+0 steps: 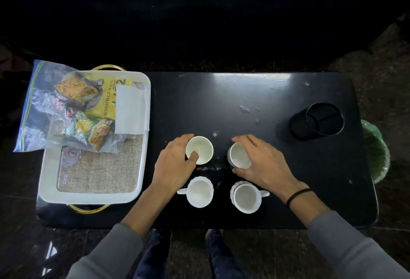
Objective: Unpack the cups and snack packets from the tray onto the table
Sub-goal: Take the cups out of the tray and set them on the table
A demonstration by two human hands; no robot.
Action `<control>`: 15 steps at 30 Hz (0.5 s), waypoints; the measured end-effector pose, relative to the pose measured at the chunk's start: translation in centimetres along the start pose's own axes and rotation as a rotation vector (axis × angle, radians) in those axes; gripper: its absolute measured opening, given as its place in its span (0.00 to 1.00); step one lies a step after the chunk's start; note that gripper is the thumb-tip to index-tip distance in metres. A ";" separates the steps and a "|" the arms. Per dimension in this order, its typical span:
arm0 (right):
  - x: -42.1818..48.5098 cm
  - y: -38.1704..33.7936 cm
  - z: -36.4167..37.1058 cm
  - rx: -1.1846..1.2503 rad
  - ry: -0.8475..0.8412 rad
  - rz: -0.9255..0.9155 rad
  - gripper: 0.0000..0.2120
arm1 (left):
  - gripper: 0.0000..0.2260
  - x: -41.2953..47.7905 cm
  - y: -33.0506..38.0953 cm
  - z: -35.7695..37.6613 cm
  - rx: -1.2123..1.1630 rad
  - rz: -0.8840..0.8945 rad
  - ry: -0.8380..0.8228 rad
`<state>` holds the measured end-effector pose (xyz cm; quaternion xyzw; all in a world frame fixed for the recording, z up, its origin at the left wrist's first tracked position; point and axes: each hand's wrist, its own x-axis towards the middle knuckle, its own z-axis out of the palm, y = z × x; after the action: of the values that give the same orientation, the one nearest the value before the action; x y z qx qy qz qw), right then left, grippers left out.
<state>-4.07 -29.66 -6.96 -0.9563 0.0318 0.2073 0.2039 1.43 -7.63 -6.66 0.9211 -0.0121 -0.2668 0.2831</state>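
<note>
Several white cups stand on the black table (255,105). My left hand (173,167) grips the far left cup (200,148), thumb inside its rim. My right hand (264,163) holds the far right cup (238,156), which tilts slightly. Nearer to me stand two handled cups, one on the left (198,192) and one on the right (247,196), both upright and free. The white tray (93,198) at the left holds yellow and green snack packets (88,101) inside a clear zip bag (37,105), plus a white napkin (131,110).
A burlap mat (104,172) lines the tray, with a clear lid (69,155) on it. A black mesh holder (317,121) stands at the table's right. A green-lined bin (377,152) sits past the right edge. My knees are below the near edge.
</note>
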 end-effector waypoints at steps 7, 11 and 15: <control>0.4 -0.6 -1.0 0.047 0.018 -0.029 0.37 | 0.22 -0.4 0.1 -0.4 -0.003 0.010 0.017; 0.8 -3.1 -2.5 0.049 0.047 -0.072 0.29 | 0.21 -1.0 0.3 -1.5 -0.046 0.048 0.056; 1.5 -6.3 -3.5 0.066 0.049 -0.106 0.22 | 0.20 -1.4 -0.2 -3.0 -0.106 0.066 0.099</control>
<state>-0.44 -25.26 -2.35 -0.9541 -0.0070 0.1714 0.2453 1.72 -5.70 -4.05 0.9161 -0.0141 -0.2117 0.3404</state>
